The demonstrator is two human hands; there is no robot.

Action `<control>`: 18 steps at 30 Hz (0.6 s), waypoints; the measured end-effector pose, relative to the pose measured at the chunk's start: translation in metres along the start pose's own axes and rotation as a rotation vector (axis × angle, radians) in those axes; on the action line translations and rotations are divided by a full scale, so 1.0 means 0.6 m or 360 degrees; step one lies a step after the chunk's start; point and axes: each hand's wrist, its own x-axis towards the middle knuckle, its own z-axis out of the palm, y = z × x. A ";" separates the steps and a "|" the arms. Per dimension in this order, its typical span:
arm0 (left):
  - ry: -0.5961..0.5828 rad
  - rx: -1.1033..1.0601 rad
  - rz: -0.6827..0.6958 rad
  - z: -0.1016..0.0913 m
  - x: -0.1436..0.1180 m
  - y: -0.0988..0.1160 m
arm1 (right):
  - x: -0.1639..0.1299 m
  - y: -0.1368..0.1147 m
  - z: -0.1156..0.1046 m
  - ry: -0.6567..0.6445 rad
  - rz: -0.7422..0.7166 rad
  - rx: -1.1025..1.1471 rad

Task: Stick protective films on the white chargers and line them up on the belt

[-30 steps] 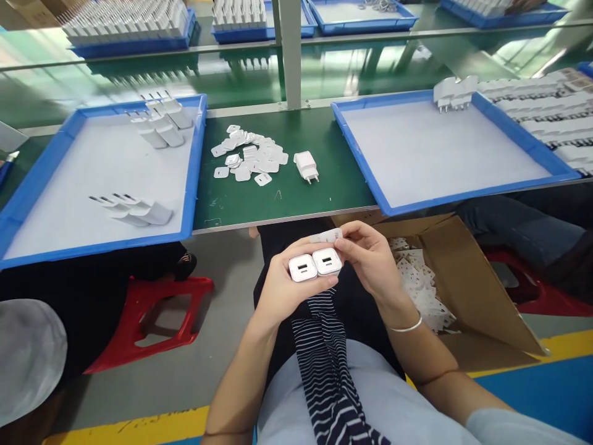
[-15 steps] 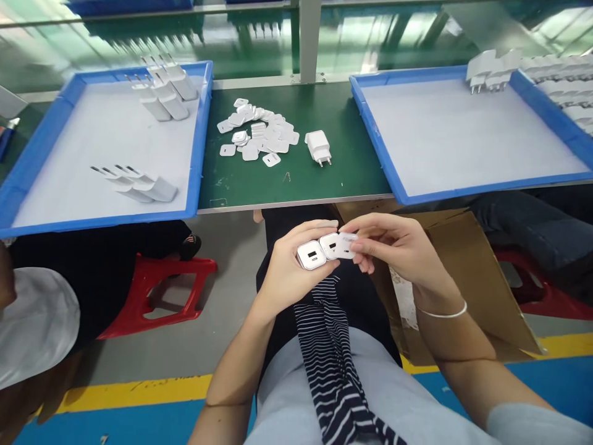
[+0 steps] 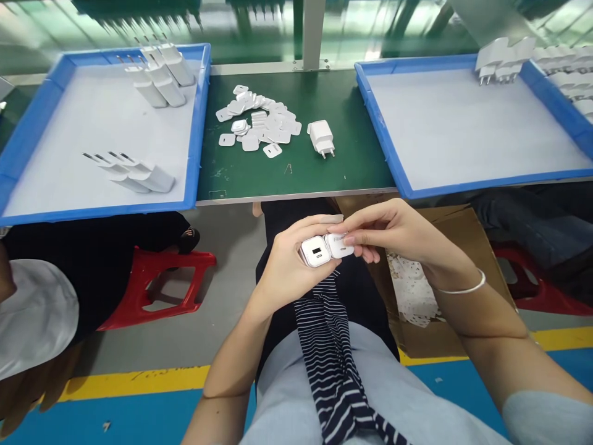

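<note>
Two white charger plugs [image 3: 316, 252] lie side by side in my left hand [image 3: 290, 259], its fingers wrapped round them and their port ends turned toward me. My right hand [image 3: 389, 232] pinches a thin white cover plate [image 3: 340, 246] with a small slot. That plate lies over the end of the right-hand charger and covers most of its face. The left-hand charger shows a dark port and a smaller slot. On the green table ahead is a loose pile of white cover plates [image 3: 273, 123], and beside it one white charger [image 3: 321, 137] with two pins.
A blue-rimmed tray [image 3: 197, 148] at left holds several chargers, pins up. Another blue-rimmed tray [image 3: 389, 154] stands at right, with chargers at its far corner. Below the table are a cardboard box [image 3: 463, 247] and red stools [image 3: 157, 278]; people sit on both sides.
My right hand has brought the cover plate leftward onto the right-hand charger's end, hiding its dark port. My left hand still grips both chargers. The view has shifted slightly.
</note>
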 end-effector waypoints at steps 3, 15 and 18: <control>-0.0002 0.0001 0.0022 0.001 -0.001 -0.002 | 0.001 -0.001 -0.002 -0.0029 0.0011 -0.0014; -0.0043 0.0043 -0.0026 0.003 0.000 0.001 | 0.002 -0.010 0.005 0.0027 0.0127 -0.0060; -0.0051 0.0020 -0.0015 0.004 0.000 -0.002 | 0.001 -0.012 0.004 0.0022 0.0135 -0.0094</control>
